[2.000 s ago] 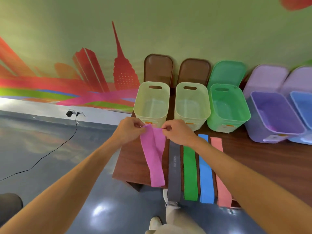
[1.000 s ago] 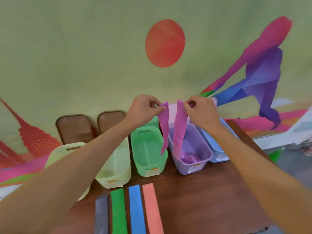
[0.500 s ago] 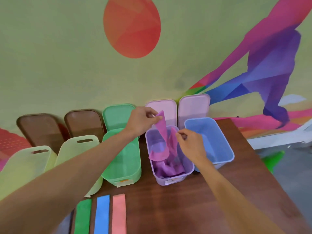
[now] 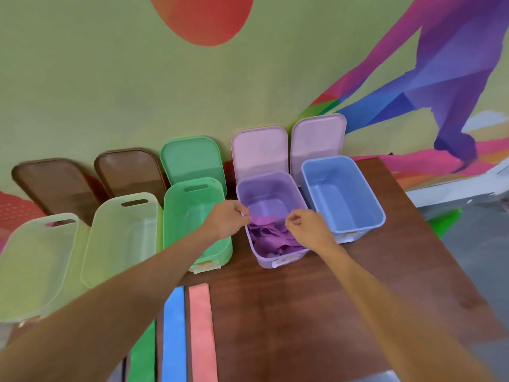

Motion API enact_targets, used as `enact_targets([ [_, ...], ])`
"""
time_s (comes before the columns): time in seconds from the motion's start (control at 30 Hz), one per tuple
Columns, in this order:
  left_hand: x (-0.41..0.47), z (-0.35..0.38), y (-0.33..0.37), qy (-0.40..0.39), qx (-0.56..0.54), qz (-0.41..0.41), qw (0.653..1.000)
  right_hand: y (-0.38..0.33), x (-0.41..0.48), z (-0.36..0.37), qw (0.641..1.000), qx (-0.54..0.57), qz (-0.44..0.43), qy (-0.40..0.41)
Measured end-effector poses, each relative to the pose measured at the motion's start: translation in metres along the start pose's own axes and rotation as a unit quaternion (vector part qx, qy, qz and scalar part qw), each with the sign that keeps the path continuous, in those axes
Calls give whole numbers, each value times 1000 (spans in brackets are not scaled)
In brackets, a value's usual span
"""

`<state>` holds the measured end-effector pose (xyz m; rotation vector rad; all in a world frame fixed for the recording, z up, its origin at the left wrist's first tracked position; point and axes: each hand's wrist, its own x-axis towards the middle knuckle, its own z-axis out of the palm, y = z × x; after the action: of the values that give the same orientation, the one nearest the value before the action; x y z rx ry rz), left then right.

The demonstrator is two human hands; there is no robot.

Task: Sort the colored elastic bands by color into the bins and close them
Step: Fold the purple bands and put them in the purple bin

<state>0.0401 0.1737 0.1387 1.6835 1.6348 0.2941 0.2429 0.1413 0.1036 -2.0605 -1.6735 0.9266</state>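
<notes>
The pale yellow-green translucent plastic bin (image 4: 35, 271) at the far left ran out of view at the picture's edge. A second bin of the same kind (image 4: 118, 244) stood beside it, its near end covered by the left forearm (image 4: 124, 304). That forearm also hid the far end of the flat green elastic band (image 4: 143, 357) on the dark wooden desk (image 4: 303, 312). Next to it lay a blue elastic band (image 4: 173, 334) and a salmon-pink elastic band (image 4: 202, 332). All three were cut off by the bottom edge.

The left hand (image 4: 227, 221) reached past the green plastic bin (image 4: 176, 216). Its fingers (image 4: 242, 213) were pressed together, pinching one end of the magenta-pink elastic band (image 4: 271, 235). The band lay inside the lilac plastic bin (image 4: 272, 188). Its upper edge ran as a flat strip between the two hands, and the rest sat crumpled in soft folds at the near end of the bin. The right hand (image 4: 309, 230) covered the bin's near right corner. Its fingers (image 4: 293, 217) were curled in, pinching the band's other end, though the fingertips themselves were tucked out of sight. The light blue plastic bin (image 4: 344, 194) stood just beside it on the right.
</notes>
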Motion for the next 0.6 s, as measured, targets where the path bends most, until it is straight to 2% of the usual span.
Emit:
enact_targets([
  [0.3,-72,-22,-78,-13,30,8,999,-46,-49,56,998,-46,-22,-38],
  [0.6,-186,-83,-211,-2,-6,10,1000,-144,-131,158,985,-114,-88,-99],
])
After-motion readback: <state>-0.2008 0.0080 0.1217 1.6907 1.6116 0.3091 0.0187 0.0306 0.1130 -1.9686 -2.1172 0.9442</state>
